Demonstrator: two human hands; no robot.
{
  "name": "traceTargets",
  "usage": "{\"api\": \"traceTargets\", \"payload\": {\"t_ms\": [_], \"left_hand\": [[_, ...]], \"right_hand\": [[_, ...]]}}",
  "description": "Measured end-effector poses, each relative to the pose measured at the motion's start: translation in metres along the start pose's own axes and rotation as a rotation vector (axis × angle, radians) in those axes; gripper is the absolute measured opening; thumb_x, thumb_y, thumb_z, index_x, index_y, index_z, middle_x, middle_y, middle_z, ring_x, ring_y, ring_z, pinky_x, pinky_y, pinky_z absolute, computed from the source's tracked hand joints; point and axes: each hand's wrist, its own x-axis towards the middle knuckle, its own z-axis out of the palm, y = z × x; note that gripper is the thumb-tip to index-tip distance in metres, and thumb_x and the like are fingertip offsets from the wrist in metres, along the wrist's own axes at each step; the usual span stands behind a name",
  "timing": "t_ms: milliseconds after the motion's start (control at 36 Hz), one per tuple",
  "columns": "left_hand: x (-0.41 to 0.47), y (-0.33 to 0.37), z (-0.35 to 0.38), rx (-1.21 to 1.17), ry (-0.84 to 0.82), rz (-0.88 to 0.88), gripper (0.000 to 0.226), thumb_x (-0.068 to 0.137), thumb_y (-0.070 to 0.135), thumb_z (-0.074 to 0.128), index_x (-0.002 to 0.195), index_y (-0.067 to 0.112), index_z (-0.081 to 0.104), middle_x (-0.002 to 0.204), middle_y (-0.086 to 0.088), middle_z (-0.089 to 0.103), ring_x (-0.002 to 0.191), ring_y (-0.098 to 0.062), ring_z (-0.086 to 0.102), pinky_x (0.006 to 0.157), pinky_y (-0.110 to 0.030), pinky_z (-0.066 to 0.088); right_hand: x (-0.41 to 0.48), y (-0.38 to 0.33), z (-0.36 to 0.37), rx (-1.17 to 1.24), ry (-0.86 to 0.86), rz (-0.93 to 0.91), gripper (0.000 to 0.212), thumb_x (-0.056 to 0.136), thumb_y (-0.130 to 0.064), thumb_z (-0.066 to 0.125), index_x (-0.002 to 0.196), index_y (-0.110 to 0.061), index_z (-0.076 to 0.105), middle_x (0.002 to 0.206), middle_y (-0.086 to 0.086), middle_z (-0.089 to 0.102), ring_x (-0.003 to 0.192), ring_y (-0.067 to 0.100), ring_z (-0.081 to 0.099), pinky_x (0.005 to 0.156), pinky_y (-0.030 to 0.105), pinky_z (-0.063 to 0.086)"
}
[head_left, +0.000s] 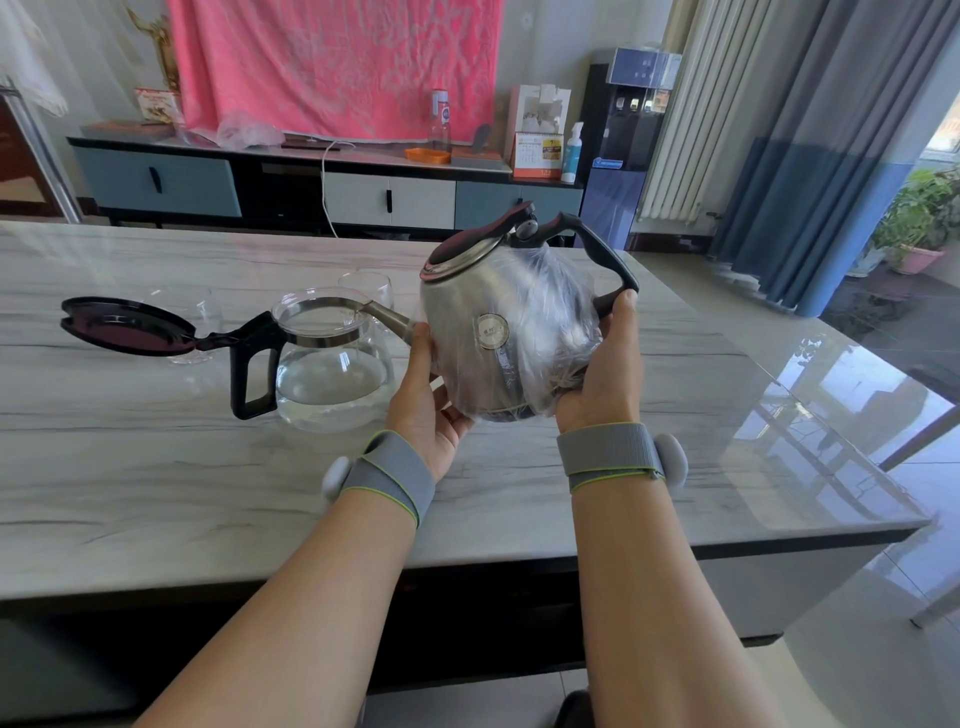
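Left hand (431, 410) and right hand (602, 384) cradle the tilted kettle (467, 306), palms inward.

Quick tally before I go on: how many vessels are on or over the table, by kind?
Steel kettle: 1
Glass pot: 1
Glass cups: 2
Total: 4

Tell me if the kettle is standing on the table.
No: the left hand and right hand hold the kettle tilted above the table, its spout at the rim of the glass pot.
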Motion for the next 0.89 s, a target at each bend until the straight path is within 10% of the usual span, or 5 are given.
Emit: {"api": "traceTargets", "payload": {"t_ms": [889], "left_hand": [[0.0034,-0.0003,-0.0012,0.004,-0.009,0.004,0.056,0.08,0.062,0.071,0.107,0.014,0.068,0.083,-0.01,0.076,0.075,-0.022,0.076,0.075,-0.039,0.063]], "right_hand": [[0.0004,-0.001,-0.0008,-0.001,0.009,0.001,0.039,0.107,-0.051,0.054,0.084,-0.024,0.07,0.08,-0.008,0.079,0.08,0.013,0.076,0.07,0.032,0.06]]}}
